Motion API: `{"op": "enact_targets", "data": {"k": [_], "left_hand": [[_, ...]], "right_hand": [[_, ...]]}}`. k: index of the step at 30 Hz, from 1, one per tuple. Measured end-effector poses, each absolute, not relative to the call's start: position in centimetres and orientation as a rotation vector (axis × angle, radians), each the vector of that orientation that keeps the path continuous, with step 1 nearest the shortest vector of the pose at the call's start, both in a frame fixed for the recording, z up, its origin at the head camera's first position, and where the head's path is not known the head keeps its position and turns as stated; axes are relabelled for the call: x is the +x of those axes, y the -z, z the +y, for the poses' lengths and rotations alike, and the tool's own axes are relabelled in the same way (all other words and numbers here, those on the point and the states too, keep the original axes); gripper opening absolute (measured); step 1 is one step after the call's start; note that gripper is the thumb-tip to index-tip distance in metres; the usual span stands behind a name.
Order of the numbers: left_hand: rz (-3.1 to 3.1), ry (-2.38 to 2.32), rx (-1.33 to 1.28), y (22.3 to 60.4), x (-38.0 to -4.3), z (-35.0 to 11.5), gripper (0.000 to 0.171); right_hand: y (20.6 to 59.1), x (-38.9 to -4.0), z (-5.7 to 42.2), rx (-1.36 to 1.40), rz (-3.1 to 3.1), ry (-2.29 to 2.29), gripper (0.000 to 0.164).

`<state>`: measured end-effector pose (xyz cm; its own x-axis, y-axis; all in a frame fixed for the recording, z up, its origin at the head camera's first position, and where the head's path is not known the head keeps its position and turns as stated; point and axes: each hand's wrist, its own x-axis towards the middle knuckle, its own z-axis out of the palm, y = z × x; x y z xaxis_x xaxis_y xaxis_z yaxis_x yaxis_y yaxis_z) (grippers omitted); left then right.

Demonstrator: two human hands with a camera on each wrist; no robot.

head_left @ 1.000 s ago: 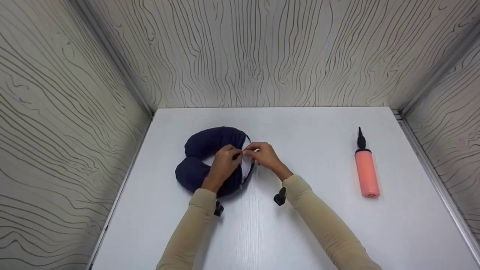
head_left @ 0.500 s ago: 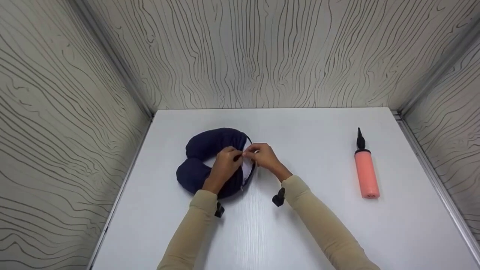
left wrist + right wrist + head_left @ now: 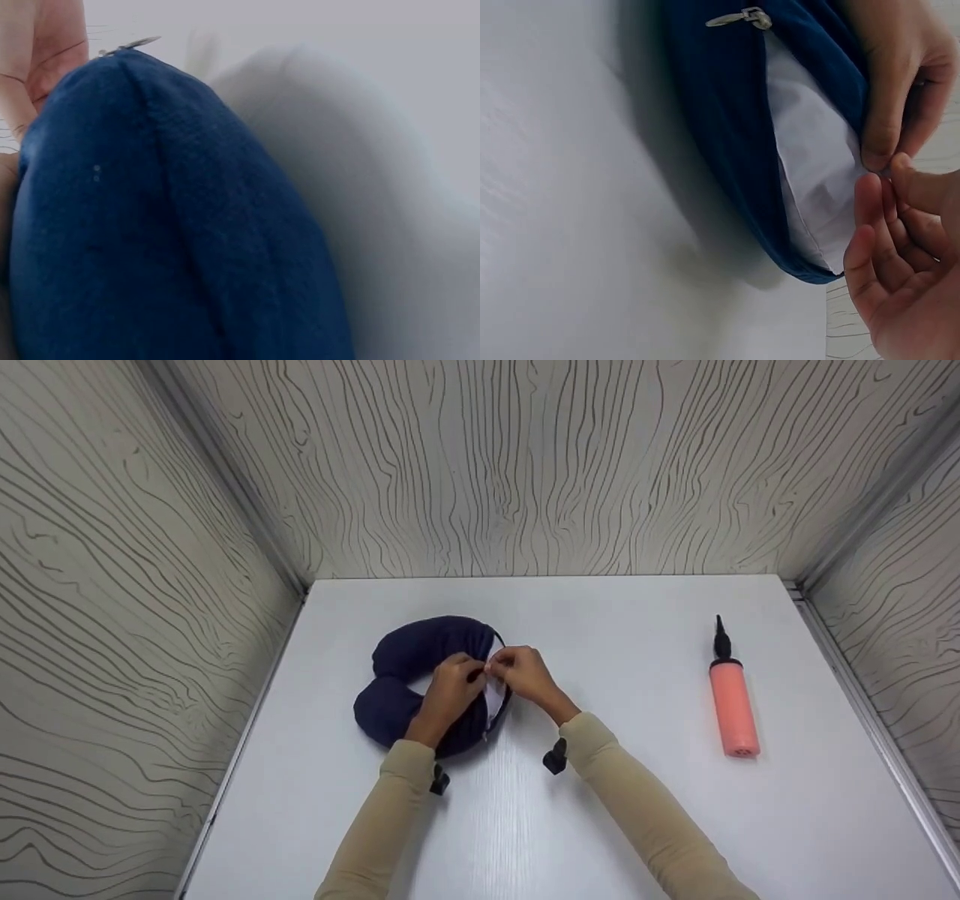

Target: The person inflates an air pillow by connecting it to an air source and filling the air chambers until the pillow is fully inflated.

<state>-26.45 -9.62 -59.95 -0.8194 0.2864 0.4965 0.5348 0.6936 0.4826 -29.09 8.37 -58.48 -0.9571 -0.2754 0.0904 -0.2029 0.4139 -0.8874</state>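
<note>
A navy neck pillow point(image 3: 390, 709) lies left of centre, its opening towards the left. On its right side the zip is undone and the white inside point(image 3: 810, 127) shows; the metal zip pull point(image 3: 739, 16) sits at one end of the gap. My left hand point(image 3: 448, 688) reaches across the pillow and pinches the edge of the gap between thumb and fingers. Opposite it, my right hand point(image 3: 527, 673) pinches at the same spot, its fingertips meeting the left ones. What small part lies between the right fingertips is hidden; I cannot tell what it is.
A hand pump point(image 3: 733, 706) with a pink body and black nozzle lies on the right of the white table point(image 3: 615, 622). Wood-patterned panels point(image 3: 525, 465) enclose the table at the back and both sides.
Both hands stay at the gap in the pillow. My right fingers shift slightly at the pinched spot, and the pillow has slid a very little to the right.
</note>
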Motion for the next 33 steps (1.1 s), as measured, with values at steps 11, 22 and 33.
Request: {"op": "enact_targets", "data": {"k": [11, 22, 33], "left_hand": [[-2.516, 0.884, -0.631, 59.91, -26.42, -9.66, 0.007], [-2.535, 0.873, -0.605, 59.8, -26.51, -9.7, 0.008], [-2.53, 0.913, -0.612, 59.78, -26.55, -9.57, 0.009]], "right_hand": [[58.38, -28.63, 7.72, -0.38, 2.696, 1.58, 0.013], [58.76, -28.61, 8.14, -0.353, 2.637, 1.661, 0.012], [59.07, -28.81, 8.3, -0.327, 2.536, 1.713, 0.008]]}}
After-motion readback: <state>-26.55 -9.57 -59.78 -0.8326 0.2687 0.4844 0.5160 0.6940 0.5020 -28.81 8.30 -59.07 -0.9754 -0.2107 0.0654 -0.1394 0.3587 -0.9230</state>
